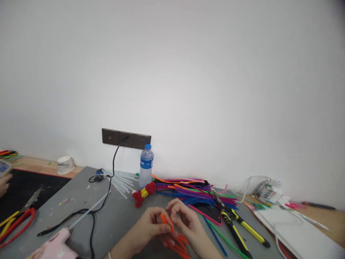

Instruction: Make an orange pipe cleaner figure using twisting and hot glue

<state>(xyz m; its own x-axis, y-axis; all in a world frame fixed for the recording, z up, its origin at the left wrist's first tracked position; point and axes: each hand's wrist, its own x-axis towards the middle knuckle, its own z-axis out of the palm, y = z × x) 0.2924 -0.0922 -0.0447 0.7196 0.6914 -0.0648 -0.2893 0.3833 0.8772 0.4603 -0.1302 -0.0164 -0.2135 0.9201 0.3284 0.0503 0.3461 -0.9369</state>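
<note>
An orange pipe cleaner (pixel 167 222) is pinched between both hands, left hand (pixel 151 225) and right hand (pixel 185 219) close together, low over the grey table (pixel 118 212); a firm fingertip grip would keep the bend tight. Behind stands a capped water bottle (pixel 146 165), its contents hard to judge, beside a heap of pipe cleaners (pixel 188 192).

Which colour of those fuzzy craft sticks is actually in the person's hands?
The orange pipe cleaners, pinched between left hand and right hand; the other colours lie piled behind.
</note>
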